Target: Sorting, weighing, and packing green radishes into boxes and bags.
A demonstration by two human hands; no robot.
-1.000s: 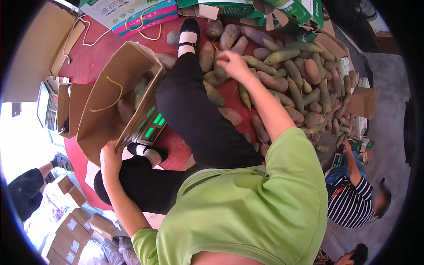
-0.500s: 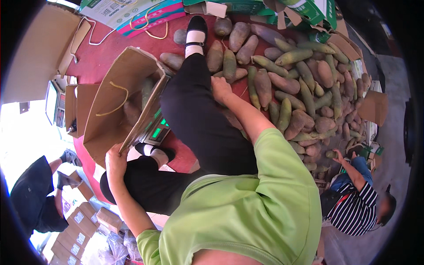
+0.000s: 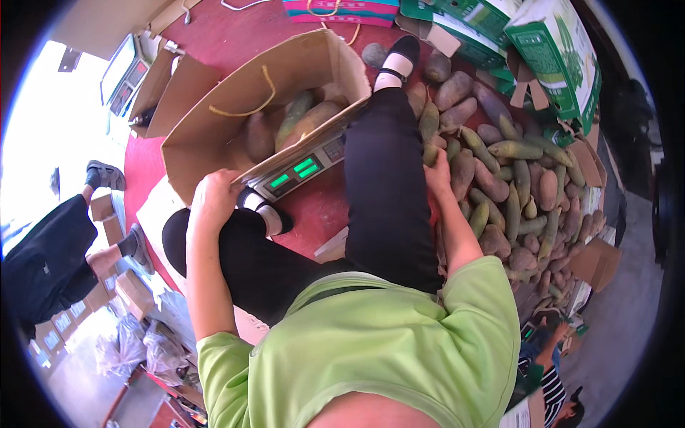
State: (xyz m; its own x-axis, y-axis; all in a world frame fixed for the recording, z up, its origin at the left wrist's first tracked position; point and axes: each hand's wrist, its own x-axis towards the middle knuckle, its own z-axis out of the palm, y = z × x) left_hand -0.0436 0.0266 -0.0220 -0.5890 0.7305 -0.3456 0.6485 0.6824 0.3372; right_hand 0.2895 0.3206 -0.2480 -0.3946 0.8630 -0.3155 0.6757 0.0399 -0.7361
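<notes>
My left hand (image 3: 215,194) is closed on the near rim of an open cardboard box (image 3: 196,132) with a yellow cord handle. Several green and reddish-brown root vegetables, which look like radishes (image 3: 260,135), lie inside it. The box rests on a scale (image 3: 292,176) with a lit green display. To the right of my knee, my right hand (image 3: 439,175) is closed around the lower end of a greenish radish (image 3: 432,151) at the edge of a large heap of radishes (image 3: 514,189). Its fingertips are partly hidden.
Green printed cartons (image 3: 553,60) stand behind the heap. A second scale (image 3: 123,75) and a smaller carton (image 3: 171,93) are at the far left. One person's legs (image 3: 53,250) are at the left; another person in stripes (image 3: 553,392) is at the lower right.
My view has swung, so the box and heap sit differently in it. The box shows more of its inside and the display. My right hand has moved nearer along the heap's edge onto a greenish radish.
</notes>
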